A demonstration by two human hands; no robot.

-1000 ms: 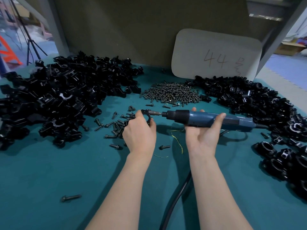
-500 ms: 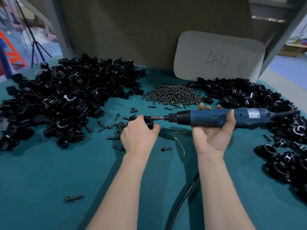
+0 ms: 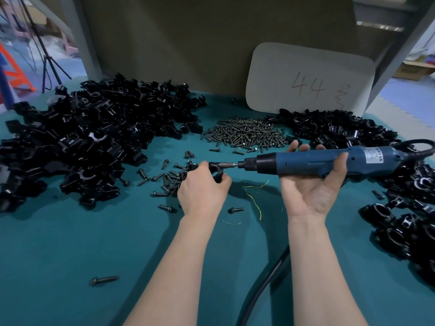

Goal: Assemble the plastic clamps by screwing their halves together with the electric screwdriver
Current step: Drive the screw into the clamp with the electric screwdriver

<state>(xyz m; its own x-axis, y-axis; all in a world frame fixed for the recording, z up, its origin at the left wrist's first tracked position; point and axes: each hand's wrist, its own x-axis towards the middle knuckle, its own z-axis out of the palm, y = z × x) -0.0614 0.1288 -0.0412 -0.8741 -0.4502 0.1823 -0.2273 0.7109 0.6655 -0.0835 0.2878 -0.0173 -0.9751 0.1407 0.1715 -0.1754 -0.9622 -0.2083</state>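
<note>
My left hand (image 3: 202,189) pinches a small black plastic clamp (image 3: 215,171) just above the green table. My right hand (image 3: 313,184), palm up, grips the blue electric screwdriver (image 3: 317,160), which lies level and points left. Its bit (image 3: 229,164) meets the clamp's right side. A big heap of black clamp halves (image 3: 89,142) lies at the left. Screws (image 3: 244,135) are piled at the back centre, and several loose screws (image 3: 169,178) lie beside my left hand.
More black clamp parts (image 3: 341,128) stretch along the back right, and ring-shaped clamps (image 3: 404,222) lie at the right edge. A white board marked 44 (image 3: 308,78) leans on the back wall. The screwdriver's black cable (image 3: 263,285) runs down between my forearms. A lone screw (image 3: 103,280) lies near front left.
The screwdriver has slid to the right in my right hand and risen slightly, with more of its rear now showing. My left hand keeps the clamp at the bit.
</note>
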